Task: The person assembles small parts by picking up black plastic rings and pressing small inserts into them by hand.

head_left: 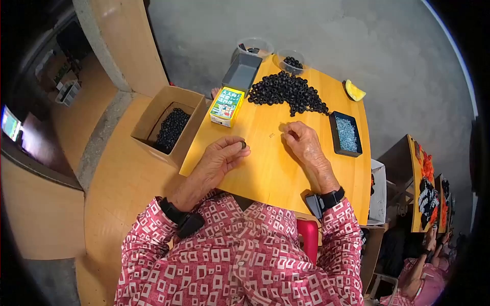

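Observation:
My left hand (222,157) pinches a small round black part (243,145) between thumb and fingertips, just above the wooden table (255,176). My right hand (306,144) is a short way to the right, with thumb and fingers drawn together; whatever is in them, if anything, is too small to make out. Between the hands lie a few tiny pieces (271,135) on the tabletop. Beyond them spreads a heap of ring-like black parts (286,92). To the right of my right hand, a black tray (334,136) holds many small clear bluish pieces (347,134).
A yellow-green carton (226,106) and a grey tray (242,71) stand at the far left. Two clear tubs with black parts sit behind. A yellow wedge (354,91) lies at the right edge. Left of the table, a cardboard box (149,104) holds black parts. Another person (426,278) is at lower right.

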A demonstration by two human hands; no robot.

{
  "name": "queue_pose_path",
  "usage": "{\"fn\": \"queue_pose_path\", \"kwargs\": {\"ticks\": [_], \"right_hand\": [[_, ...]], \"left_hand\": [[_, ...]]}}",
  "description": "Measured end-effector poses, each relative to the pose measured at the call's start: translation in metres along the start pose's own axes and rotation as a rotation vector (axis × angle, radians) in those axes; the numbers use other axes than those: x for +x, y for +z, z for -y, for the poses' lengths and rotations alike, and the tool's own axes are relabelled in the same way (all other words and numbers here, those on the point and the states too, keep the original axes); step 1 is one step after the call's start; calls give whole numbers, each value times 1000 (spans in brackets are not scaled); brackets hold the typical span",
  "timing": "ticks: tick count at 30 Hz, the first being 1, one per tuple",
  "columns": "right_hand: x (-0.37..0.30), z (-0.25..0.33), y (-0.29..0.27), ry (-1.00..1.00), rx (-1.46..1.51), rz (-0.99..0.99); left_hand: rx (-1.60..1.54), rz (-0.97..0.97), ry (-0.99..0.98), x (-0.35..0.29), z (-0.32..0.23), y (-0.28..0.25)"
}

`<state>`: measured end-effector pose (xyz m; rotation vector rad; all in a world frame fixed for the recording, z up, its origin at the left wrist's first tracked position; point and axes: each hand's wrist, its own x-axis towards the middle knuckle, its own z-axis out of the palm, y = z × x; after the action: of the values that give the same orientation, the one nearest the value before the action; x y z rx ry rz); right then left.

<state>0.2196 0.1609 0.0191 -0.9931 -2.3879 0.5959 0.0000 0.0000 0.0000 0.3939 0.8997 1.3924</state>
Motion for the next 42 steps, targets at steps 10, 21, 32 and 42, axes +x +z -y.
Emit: {"fn": "queue_pose_path", "kwargs": {"ticks": [10,21,32,42], "right_hand": [[-5,-15,-22,78,-5,-111],[-8,-43,-23,296,119,-224],[17,-43,-9,13,-388,-140],[6,-21,-9,52,-466,-121]], "left_hand": [[1,-2,17,2,2,1],[25,13,35,6,3,-1],[18,5,44,7,4,-1],[31,3,26,4,5,-3]]}}
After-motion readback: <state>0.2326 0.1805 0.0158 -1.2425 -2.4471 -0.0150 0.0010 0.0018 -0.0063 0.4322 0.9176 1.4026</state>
